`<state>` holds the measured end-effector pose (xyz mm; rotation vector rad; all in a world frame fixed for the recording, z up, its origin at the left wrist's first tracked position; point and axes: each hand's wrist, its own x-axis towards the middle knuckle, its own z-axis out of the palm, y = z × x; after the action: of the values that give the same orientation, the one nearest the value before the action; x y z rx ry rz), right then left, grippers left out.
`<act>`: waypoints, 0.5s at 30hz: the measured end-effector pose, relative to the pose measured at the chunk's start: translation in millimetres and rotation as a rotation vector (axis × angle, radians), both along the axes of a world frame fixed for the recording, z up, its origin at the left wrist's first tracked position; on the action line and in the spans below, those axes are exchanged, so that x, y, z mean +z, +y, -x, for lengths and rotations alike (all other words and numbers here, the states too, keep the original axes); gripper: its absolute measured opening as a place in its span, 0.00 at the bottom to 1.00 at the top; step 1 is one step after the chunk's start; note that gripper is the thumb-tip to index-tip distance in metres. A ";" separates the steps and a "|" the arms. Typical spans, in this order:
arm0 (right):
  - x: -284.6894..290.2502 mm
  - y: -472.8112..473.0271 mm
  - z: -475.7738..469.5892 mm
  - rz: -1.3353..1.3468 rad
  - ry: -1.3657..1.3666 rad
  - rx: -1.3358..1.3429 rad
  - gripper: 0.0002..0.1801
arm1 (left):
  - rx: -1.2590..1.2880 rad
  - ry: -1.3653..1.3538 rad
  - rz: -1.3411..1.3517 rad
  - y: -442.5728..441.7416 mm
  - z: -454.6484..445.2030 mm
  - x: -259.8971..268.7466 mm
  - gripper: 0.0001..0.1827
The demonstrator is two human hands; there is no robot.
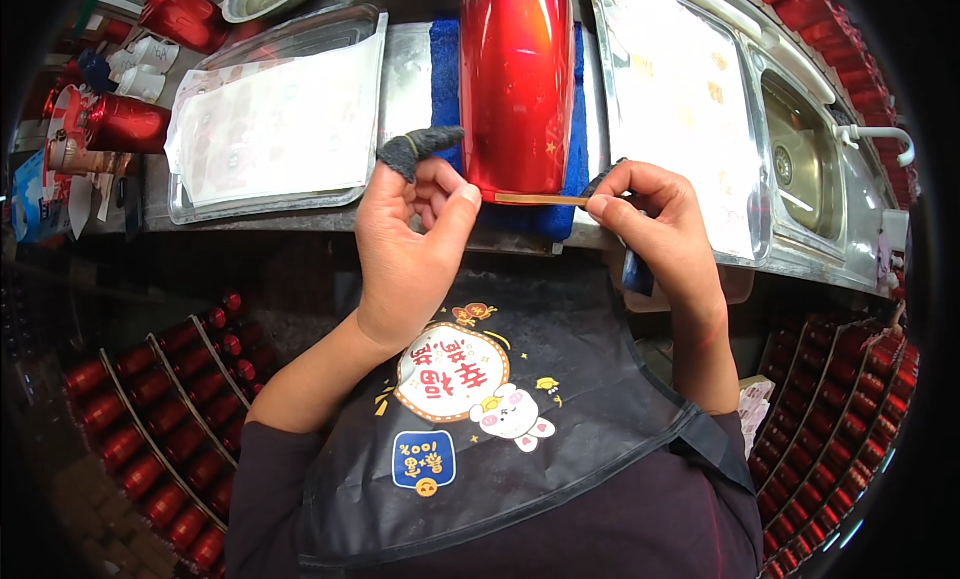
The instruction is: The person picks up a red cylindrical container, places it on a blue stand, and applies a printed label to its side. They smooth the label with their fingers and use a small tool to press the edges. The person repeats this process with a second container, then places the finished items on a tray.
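Note:
A glossy red cylindrical vessel (517,83) lies on a blue towel (445,76), one end towards me. A small gold star marks its side. My right hand (652,211) pinches one end of a narrow gold strip (541,200) between thumb and fingers. The strip runs along the vessel's near rim. At that rim's left corner is the thumb tip of my left hand (420,226), its other fingers curled behind; whether they grip the rim, I cannot tell. A dark fabric finger cover (416,147) sits on the left index finger, which reaches to the vessel's side.
Metal trays with white sheets (285,128) at left and decal sheets (686,113) at right flank the towel on a metal counter (300,220). A sink (802,159) is at far right. Racks of red vessels (157,421) stand low on both sides.

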<state>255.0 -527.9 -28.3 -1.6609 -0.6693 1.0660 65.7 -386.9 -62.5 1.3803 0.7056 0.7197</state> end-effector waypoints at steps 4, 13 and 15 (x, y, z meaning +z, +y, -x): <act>-1.4 0.3 0.4 0.003 -0.005 0.003 0.05 | -0.018 0.141 -0.201 6.3 5.2 -5.6 0.29; -1.5 2.9 1.3 0.064 -0.051 0.016 0.06 | -0.041 0.228 -0.420 6.4 0.4 -6.5 0.32; -3.6 3.3 1.4 0.049 -0.080 0.027 0.06 | -0.038 0.194 -0.457 8.3 2.4 -9.3 0.29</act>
<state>253.7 -524.6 -31.9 -1.7485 -0.7243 1.0468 63.3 -378.7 -71.8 1.8960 0.6886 0.7518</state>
